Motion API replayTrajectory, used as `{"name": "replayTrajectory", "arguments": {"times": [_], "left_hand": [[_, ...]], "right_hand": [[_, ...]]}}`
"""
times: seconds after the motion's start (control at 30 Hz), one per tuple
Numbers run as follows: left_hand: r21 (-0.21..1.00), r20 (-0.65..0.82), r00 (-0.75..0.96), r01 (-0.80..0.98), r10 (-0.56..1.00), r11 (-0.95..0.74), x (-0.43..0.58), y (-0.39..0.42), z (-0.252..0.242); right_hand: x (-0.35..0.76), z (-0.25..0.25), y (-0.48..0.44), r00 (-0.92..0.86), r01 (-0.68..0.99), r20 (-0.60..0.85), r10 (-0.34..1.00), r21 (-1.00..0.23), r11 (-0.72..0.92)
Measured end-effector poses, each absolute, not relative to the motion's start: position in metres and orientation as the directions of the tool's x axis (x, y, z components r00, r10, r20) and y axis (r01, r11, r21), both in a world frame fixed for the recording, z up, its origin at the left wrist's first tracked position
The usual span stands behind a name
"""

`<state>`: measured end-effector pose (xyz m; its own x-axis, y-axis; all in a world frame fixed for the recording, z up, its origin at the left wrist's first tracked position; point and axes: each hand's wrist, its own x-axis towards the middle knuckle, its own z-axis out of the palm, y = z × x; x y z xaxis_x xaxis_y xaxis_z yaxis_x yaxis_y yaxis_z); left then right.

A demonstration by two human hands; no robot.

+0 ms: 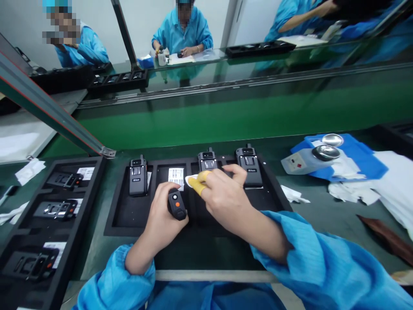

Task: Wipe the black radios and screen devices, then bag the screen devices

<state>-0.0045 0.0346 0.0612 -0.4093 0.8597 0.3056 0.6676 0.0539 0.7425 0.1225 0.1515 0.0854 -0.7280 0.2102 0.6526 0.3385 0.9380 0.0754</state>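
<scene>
The left hand (161,215) is closed around a black handset (177,206), thumb along its side, orange button facing up; it is held just above the middle of the black foam tray (119,215), nearer the tray's front edge than its back. The right hand (222,196) reaches across from the right, its fingers pinching a white wipe (189,179); the forefinger wears a yellow finger cover (198,181), and the wipe sits just beyond the handset's top end, close to it, though I cannot tell whether they touch. Along the tray's far edge lie three more radios: the left radio (138,175) near the far-left corner, the middle radio (207,160) right behind the wipe, the right radio (249,165) near the far-right corner; a printed label (176,174) lies in the slot between the first two. A second tray (87,202) by the bench's left edge holds further radios; on the right side a white dispenser (303,160) rests on a blue cloth (361,161), with crumpled tissues (348,189) beside it; across the green belt (226,116) co-workers in blue coats (182,34) sit at their own bench.
</scene>
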Motion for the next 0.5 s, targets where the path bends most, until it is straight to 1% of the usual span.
{"name": "replayTrajectory", "arguments": {"times": [0.1,0.2,0.27,0.33,0.43,0.5], "left_hand": [[0.734,0.259,-0.442,0.668,0.859,0.123,-0.008,0.035,0.065],[0.681,0.161,-0.49,0.683,0.857,0.263,-0.018,0.044,0.076],[0.578,0.08,-0.522,0.718,0.849,0.387,-0.027,0.057,0.086],[0.424,0.017,-0.538,0.767,0.843,0.481,-0.034,0.075,0.093],[0.203,-0.03,-0.568,0.802,0.822,0.562,-0.041,0.102,0.094],[0.112,-0.049,-0.59,0.799,0.806,0.591,-0.043,0.113,0.089]], "right_hand": [[0.147,0.072,0.166,-0.706,0.405,0.652,0.277,0.051,0.913],[0.173,0.06,0.178,-0.686,0.471,0.644,0.337,0.041,0.881],[0.187,0.051,0.183,-0.675,0.502,0.642,0.364,0.039,0.864],[0.195,0.041,0.186,-0.657,0.522,0.651,0.381,0.027,0.853],[0.202,0.027,0.189,-0.614,0.545,0.672,0.414,-0.018,0.838],[0.204,0.021,0.191,-0.603,0.558,0.664,0.443,-0.046,0.829]]}}
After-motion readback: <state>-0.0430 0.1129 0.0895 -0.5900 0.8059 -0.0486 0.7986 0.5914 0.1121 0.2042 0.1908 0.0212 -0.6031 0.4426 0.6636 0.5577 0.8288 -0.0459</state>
